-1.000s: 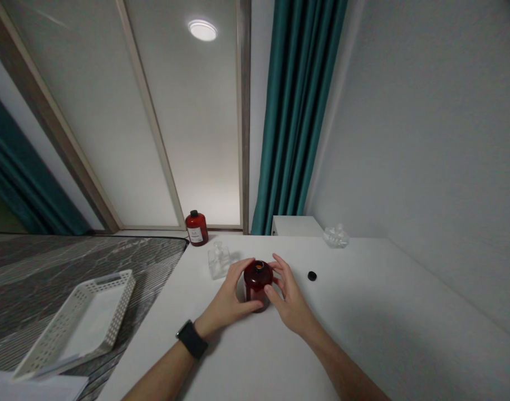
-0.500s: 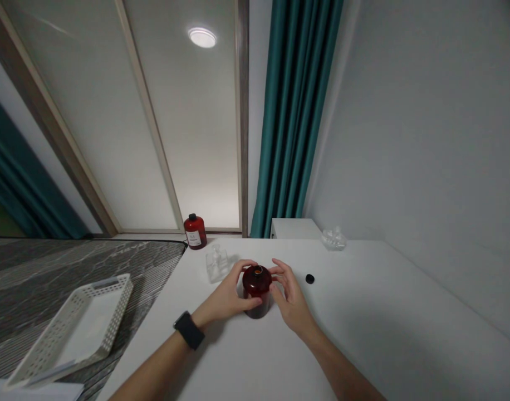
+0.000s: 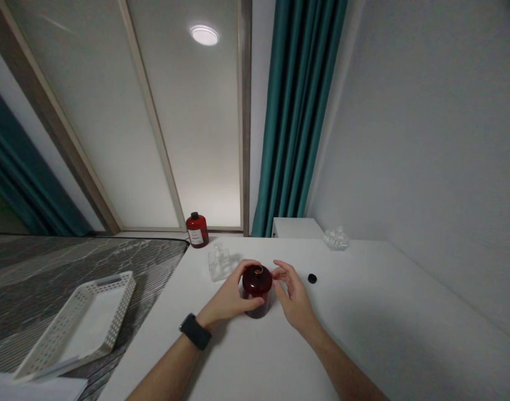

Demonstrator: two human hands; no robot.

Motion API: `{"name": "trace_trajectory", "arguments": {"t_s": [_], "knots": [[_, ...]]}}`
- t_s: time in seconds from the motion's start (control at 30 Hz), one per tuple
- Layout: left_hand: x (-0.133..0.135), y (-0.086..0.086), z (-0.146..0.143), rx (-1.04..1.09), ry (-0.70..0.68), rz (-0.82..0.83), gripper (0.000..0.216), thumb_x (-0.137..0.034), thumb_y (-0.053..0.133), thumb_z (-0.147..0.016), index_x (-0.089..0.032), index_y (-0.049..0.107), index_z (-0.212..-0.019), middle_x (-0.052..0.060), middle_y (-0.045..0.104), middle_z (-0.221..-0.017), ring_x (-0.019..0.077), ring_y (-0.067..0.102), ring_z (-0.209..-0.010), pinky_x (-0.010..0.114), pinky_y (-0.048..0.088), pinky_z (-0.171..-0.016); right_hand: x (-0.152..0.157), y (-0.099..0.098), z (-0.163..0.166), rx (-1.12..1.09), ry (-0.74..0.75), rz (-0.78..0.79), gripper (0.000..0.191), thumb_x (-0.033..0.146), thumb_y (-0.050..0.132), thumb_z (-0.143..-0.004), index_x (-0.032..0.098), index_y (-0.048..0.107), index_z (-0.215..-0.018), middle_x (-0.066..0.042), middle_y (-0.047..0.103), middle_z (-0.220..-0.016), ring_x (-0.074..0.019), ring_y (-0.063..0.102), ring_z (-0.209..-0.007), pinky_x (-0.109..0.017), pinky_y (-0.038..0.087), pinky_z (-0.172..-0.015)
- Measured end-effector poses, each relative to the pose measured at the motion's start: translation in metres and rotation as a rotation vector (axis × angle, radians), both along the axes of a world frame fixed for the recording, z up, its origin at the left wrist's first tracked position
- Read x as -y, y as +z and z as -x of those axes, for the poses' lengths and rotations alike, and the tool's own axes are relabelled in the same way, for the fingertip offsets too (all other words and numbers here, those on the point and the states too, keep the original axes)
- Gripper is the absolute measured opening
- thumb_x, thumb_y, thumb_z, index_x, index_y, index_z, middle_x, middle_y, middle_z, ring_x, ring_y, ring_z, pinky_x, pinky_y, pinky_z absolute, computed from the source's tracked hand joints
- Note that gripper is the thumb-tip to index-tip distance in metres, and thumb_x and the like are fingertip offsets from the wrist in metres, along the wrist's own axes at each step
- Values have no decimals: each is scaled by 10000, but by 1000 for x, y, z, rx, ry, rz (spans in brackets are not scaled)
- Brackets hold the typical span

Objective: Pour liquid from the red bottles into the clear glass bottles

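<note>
A dark red bottle [image 3: 257,289] with an uncovered mouth stands on the white table [image 3: 363,334]. My left hand [image 3: 230,298], a black watch on its wrist, wraps around the bottle's left side. My right hand [image 3: 294,298] hovers just right of the bottle with fingers spread, fingertips near the bottle's shoulder. A small black cap [image 3: 312,278] lies on the table to the right of my right hand.
A small clear glass bottle [image 3: 219,260] stands behind my left hand. A second red bottle with a black cap and label [image 3: 197,229] stands at the table's far edge. A clear crumpled object [image 3: 336,238] lies far right. A white perforated tray [image 3: 77,323] rests on the grey surface at left.
My right hand has drawn slightly away from the bottle and its fingers have spread. My left hand keeps its grip on the bottle.
</note>
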State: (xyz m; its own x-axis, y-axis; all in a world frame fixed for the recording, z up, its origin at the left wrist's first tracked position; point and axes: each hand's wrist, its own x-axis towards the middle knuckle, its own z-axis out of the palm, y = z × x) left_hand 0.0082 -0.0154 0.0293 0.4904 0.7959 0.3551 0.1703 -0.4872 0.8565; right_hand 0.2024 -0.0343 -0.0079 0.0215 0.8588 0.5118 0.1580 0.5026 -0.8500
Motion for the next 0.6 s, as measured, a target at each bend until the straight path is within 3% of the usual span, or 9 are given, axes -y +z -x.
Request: {"name": "trace_trajectory", "arguments": {"t_s": [0.23,0.47,0.6], "knots": [[3,-5,-3,-2,83,-53,640,-179,741,-688,-210,481,-1272,102,603,-1253,291,591,-1174,476,459,-1061,-4,-4,-2,69,-51,7,325,236,507,-942,243,548,-1265,-40,655,-948,-194,655,-903,-360,538,-886],[5,-6,-6,0,120,-96,605,-198,726,-714,-206,479,-1266,109,599,-1248,300,586,-1181,495,460,-1061,-14,0,-29,397,-88,-27,318,171,483,-918,236,581,-1214,-46,654,-1002,-185,648,-880,-338,550,-843],[4,-11,-9,-6,141,-149,600,-208,721,-726,-211,470,-1271,108,585,-1253,293,585,-1177,482,469,-1055,-20,1,-52,532,-151,-37,359,144,534,-873,251,609,-1208,-55,656,-1035,-224,624,-948,-402,503,-908]]}}
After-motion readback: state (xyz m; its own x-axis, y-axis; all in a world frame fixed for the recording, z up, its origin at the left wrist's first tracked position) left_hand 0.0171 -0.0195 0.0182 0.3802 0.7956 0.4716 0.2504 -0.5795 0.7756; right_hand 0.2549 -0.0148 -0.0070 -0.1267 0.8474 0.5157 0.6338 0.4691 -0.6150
